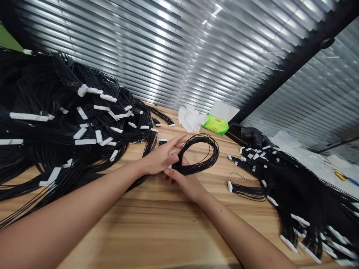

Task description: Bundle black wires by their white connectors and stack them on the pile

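Note:
A coiled black wire harness forms a loop just above the wooden table, in the middle of the view. My right hand pinches the bundle at the loop's lower left, with the thumb on top and the other fingers mostly hidden beneath. My left hand meets it there, its thumb against the gathered wires and its longer fingers reaching along the loop's left side. A small white connector with black wires lies just behind my left hand.
A large heap of black wire harnesses with white connectors covers the left side. Another pile lies at the right, with a smaller bundle beside it. Crumpled tissue and a green tissue pack sit before the corrugated metal wall.

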Demonstrator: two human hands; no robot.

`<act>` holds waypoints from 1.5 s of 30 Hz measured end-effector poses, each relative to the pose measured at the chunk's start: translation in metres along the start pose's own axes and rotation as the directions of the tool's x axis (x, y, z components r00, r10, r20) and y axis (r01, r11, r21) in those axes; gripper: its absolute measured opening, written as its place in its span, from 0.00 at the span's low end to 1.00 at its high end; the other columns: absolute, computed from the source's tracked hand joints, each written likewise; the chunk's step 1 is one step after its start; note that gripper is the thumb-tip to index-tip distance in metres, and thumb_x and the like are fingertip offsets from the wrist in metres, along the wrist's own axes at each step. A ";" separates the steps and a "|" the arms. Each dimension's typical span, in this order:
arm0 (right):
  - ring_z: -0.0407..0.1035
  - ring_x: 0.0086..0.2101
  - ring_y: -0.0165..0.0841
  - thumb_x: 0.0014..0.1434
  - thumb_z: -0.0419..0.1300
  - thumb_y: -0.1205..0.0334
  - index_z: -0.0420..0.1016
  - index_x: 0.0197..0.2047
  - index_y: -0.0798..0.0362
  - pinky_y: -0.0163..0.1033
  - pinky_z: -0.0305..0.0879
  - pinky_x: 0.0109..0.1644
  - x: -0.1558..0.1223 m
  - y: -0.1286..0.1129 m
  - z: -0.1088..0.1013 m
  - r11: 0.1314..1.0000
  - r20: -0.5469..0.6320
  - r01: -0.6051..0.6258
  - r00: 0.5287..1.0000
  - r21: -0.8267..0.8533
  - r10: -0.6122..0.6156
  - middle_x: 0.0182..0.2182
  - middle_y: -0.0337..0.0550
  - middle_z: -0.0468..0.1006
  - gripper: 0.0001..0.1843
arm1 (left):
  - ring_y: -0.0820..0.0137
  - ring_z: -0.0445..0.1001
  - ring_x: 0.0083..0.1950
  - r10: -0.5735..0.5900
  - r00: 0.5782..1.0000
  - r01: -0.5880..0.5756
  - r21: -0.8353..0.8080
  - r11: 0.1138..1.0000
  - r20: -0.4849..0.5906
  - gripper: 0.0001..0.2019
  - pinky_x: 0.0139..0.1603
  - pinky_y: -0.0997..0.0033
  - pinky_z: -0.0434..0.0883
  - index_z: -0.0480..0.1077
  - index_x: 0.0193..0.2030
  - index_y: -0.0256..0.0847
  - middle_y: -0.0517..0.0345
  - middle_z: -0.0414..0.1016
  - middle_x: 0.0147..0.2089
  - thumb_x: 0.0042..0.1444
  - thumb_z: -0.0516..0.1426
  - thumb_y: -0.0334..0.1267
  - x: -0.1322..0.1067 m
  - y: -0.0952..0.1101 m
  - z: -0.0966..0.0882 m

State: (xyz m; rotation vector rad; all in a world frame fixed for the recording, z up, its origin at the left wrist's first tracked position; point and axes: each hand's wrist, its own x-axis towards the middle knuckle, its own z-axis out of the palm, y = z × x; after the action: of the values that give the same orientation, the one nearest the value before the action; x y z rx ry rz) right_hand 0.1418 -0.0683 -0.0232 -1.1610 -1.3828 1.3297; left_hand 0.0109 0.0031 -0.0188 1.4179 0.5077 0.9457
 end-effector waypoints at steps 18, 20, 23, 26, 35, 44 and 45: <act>0.67 0.36 0.42 0.51 0.60 0.60 0.72 0.39 0.46 0.46 0.64 0.41 0.012 0.017 -0.010 0.879 -0.217 0.106 0.949 -0.464 -0.230 0.30 0.42 0.73 0.10 | 0.55 0.68 0.56 0.029 0.986 -0.076 0.281 0.957 0.165 0.19 0.60 0.55 0.62 0.73 0.47 0.42 0.49 0.75 0.49 0.47 0.63 0.43 -0.001 -0.002 0.017; 0.66 0.32 0.38 0.50 0.62 0.57 0.70 0.44 0.47 0.43 0.64 0.39 0.012 0.014 -0.010 0.920 -0.223 0.101 0.955 -0.379 -0.197 0.31 0.40 0.73 0.17 | 0.57 0.66 0.58 0.039 0.997 -0.054 0.236 0.970 0.071 0.15 0.63 0.55 0.57 0.73 0.47 0.42 0.51 0.75 0.51 0.54 0.55 0.42 0.002 -0.004 0.017; 0.62 0.27 0.31 0.51 0.60 0.50 0.68 0.44 0.50 0.37 0.62 0.32 0.016 0.006 -0.013 0.988 -0.203 0.131 0.968 -0.088 -0.146 0.27 0.37 0.68 0.19 | 0.59 0.69 0.55 -0.004 1.000 0.004 0.037 0.999 -0.008 0.18 0.61 0.57 0.60 0.73 0.44 0.39 0.51 0.77 0.46 0.54 0.48 0.42 0.011 -0.006 0.013; 0.57 0.21 0.28 0.56 0.52 0.47 0.66 0.37 0.51 0.35 0.57 0.26 0.023 0.005 -0.018 0.968 -0.172 0.133 0.980 0.213 -0.097 0.21 0.34 0.62 0.16 | 0.58 0.74 0.47 -0.103 0.995 0.101 -0.187 0.977 -0.002 0.19 0.50 0.58 0.69 0.73 0.38 0.37 0.50 0.78 0.38 0.50 0.46 0.43 0.018 -0.005 0.006; 0.67 0.27 0.32 0.60 0.48 0.42 0.75 0.33 0.55 0.37 0.61 0.36 0.024 0.007 -0.022 0.987 0.121 0.026 0.992 0.160 -0.046 0.23 0.42 0.74 0.26 | 0.63 0.70 0.24 -0.290 0.888 0.412 -0.338 0.846 0.356 0.19 0.33 0.60 0.71 0.71 0.33 0.33 0.51 0.71 0.19 0.51 0.44 0.42 0.013 0.006 -0.005; 0.73 0.38 0.40 0.58 0.54 0.45 0.76 0.43 0.59 0.43 0.60 0.48 0.022 -0.001 -0.039 0.976 0.395 -0.128 0.918 0.176 0.049 0.32 0.50 0.82 0.26 | 0.64 0.71 0.27 -0.376 0.818 0.509 -0.242 0.826 0.436 0.26 0.31 0.64 0.70 0.67 0.54 0.25 0.48 0.77 0.32 0.50 0.45 0.37 0.013 0.009 -0.011; 0.73 0.38 0.40 0.58 0.54 0.45 0.77 0.43 0.59 0.42 0.61 0.46 0.022 -0.001 -0.040 0.972 0.406 -0.150 0.911 0.182 0.065 0.32 0.50 0.82 0.25 | 0.63 0.72 0.29 -0.378 0.815 0.513 -0.241 0.824 0.440 0.26 0.33 0.64 0.70 0.67 0.54 0.25 0.48 0.78 0.33 0.50 0.45 0.36 0.013 0.010 -0.010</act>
State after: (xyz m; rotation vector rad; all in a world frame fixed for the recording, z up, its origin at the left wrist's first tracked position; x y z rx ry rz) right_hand 0.1772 -0.0392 -0.0200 -0.8623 -1.4287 1.8218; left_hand 0.0075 0.0186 -0.0076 1.0439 0.3423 0.3344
